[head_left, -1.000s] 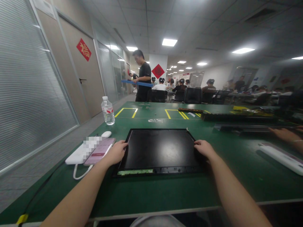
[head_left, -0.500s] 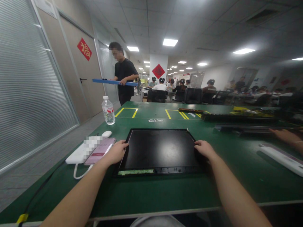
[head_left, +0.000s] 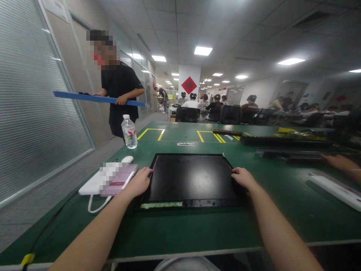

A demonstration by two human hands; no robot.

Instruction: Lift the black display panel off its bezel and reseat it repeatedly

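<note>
A black flat display panel (head_left: 191, 178) lies on the green table in front of me, its dark glossy face up. A green strip (head_left: 161, 205) runs along the left part of its near edge. My left hand (head_left: 141, 181) grips the panel's left edge, fingers closed at the rim. On the opposite side my right hand (head_left: 243, 178) holds the right edge in the same way. The undersides of both grips are hidden. Close to my left hand are a pink-screened phone (head_left: 120, 180) and a white power strip or case (head_left: 94, 181) with a white cable.
A water bottle (head_left: 129, 132) and a white mouse-like object (head_left: 127, 159) stand at left. Dark bars (head_left: 284, 141) lie at the back right, near another person's hand (head_left: 340, 162) and a white long object (head_left: 335, 190). A person (head_left: 121, 84) passes with a blue board (head_left: 98, 98).
The person with the blue board has walked closer and to the left. Another person has come into view in the far aisle. My hands and the display panel look unmoved.
</note>
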